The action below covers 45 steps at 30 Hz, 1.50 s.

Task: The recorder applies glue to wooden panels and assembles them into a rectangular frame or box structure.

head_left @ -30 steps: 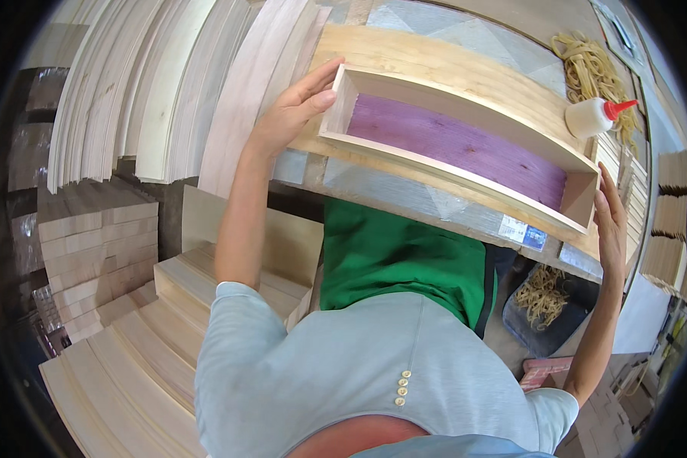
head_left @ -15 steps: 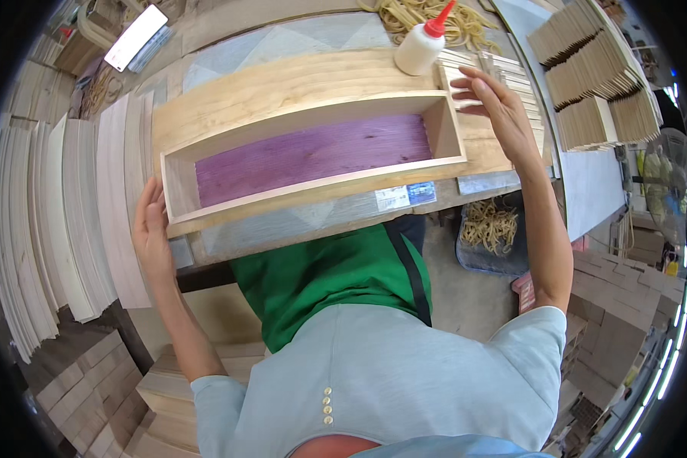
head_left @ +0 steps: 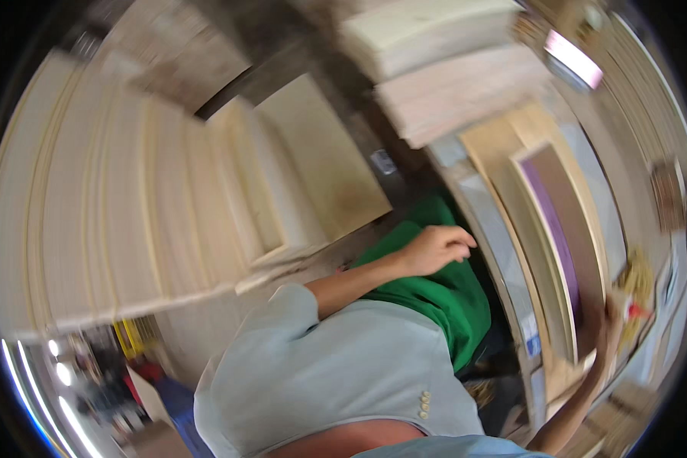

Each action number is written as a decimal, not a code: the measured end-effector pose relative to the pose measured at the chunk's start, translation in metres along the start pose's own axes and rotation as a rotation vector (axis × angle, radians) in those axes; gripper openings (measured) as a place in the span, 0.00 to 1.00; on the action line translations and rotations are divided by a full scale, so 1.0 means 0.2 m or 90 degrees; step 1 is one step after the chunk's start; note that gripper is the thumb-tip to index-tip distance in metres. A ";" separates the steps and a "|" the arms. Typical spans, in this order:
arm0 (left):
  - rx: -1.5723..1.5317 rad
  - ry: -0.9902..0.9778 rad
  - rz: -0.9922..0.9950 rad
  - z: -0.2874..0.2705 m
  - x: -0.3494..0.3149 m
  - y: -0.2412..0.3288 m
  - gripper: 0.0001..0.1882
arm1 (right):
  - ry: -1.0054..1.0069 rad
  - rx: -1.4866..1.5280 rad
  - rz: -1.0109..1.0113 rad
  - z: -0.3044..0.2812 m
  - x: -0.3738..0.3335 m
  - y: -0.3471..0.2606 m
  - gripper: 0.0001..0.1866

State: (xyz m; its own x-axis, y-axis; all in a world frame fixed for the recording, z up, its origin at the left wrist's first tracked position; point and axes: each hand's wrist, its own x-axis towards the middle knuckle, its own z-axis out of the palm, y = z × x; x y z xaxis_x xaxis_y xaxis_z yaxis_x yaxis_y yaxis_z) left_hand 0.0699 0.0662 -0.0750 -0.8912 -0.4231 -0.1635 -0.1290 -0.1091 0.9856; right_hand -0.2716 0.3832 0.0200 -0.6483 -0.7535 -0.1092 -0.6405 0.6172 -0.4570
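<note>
A long shallow wooden box point(head_left: 520, 177) with a purple bottom lies on a board point(head_left: 487, 141) on the workbench, at the right of the view. My right hand point(head_left: 607, 319) is at the box's right-hand end, against or just over its rim; motion blurs its fingers, so I cannot make out a grip. Just past that hand shows part of a white bottle with a red tip point(head_left: 638, 311). My left hand point(head_left: 437, 249) is off the box, raised over my green apron point(head_left: 427, 294) near the bench edge. Its fingers are loosely bent, with nothing visible in them.
Large stacks of pale wooden panels point(head_left: 107, 198) fill the left side. Thick stacked boards point(head_left: 458, 69) stand beyond the bench's left end. A phone-like lit device point(head_left: 572, 59) is on the bench's far side. Yellowish strips point(head_left: 635, 278) lie near the bottle. Much is blurred.
The view has swung to the left, carrying the bench to the right side. My left hand has come away from the box's left end. My right hand is now at the box's right end.
</note>
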 end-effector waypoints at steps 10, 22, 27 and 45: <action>0.184 -0.017 0.188 0.03 -0.12 -0.11 0.14 | -0.090 0.293 -0.277 0.20 0.14 -1.63 0.13; -0.115 -0.244 0.320 0.02 -0.11 -0.30 0.15 | -0.103 0.055 -0.555 1.19 0.02 -2.75 0.09; 0.137 -0.093 0.257 -0.01 -0.15 -0.28 0.16 | -0.179 0.113 -0.614 1.32 -0.02 -2.75 0.17; 0.166 -0.186 0.074 0.03 0.14 0.24 0.12 | 0.102 0.544 0.037 0.64 0.16 -1.17 0.16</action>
State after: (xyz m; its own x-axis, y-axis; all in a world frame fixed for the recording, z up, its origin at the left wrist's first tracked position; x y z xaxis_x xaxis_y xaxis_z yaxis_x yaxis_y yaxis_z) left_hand 0.0354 0.0546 -0.0323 -0.9876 -0.1410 -0.0688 -0.0928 0.1716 0.9808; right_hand -0.0899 0.1850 0.0099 -0.7618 -0.6454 -0.0566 -0.1181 0.2242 -0.9674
